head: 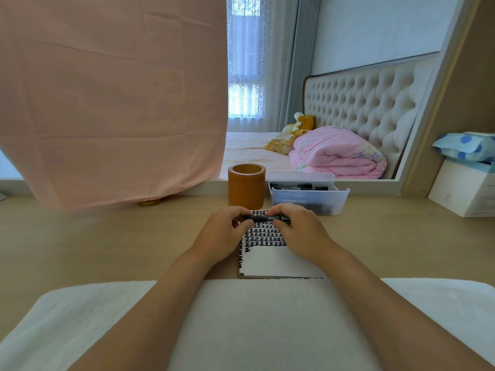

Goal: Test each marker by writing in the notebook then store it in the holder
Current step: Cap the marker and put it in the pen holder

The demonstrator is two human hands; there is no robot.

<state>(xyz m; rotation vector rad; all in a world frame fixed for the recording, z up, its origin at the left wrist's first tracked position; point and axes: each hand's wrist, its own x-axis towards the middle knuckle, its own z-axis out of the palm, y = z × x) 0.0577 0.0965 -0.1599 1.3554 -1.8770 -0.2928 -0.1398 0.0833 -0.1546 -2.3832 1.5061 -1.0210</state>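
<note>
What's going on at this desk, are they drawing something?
A person sits at a desk holding a black marker level in both hands, the left hand at one end and the right hand at the other, just above an open notebook. The upper part of the page is already filled with rows of black marks. Behind it stand a brown holder, which looks empty from here, and a clear bin with more markers in it.

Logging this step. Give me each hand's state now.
Left hand: closed on the marker.
Right hand: closed on the same marker.
</note>
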